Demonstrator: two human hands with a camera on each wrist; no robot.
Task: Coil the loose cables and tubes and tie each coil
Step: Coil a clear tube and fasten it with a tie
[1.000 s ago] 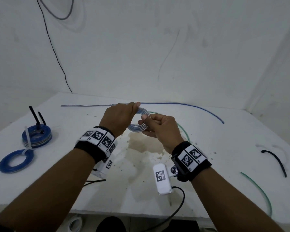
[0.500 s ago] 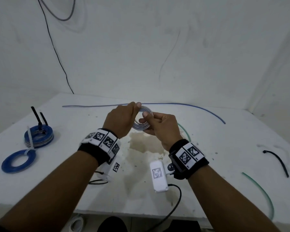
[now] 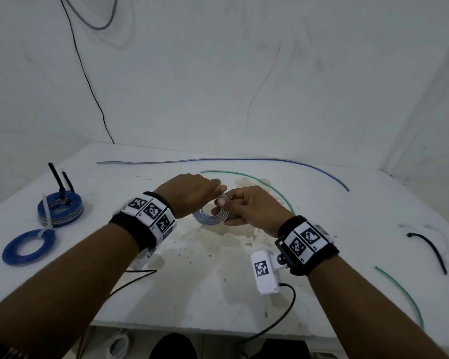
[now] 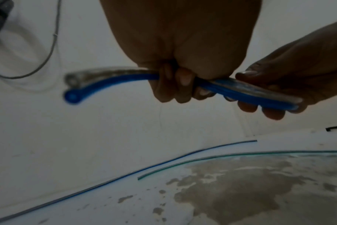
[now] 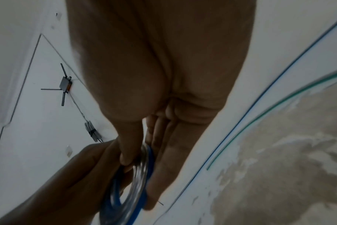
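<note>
A small coil of blue-and-clear twin tube [image 3: 210,216] hangs above the stained middle of the white table [image 3: 218,268], held by both hands. My left hand [image 3: 192,194] grips the coil's left side with curled fingers [image 4: 175,85], and the tube's free end [image 4: 73,85] sticks out past them. My right hand [image 3: 246,207] pinches the coil's right side between thumb [image 5: 128,152] and fingers; the coil [image 5: 129,190] runs down past the palm. A long loose blue tube [image 3: 244,159] and a loose green tube [image 3: 267,185] lie on the table behind the hands.
Two tied blue coils [image 3: 60,208] [image 3: 27,246] lie at the table's left. A short black cable tie [image 3: 429,247] and another green tube stretch [image 3: 405,291] lie at the right. Black cables hang on the wall [image 3: 88,81] and under the front edge.
The coil has tipped from nearly upright to lower and flatter between the hands. Both hands shifted their hold round it, and the camera view moved closer to the table.
</note>
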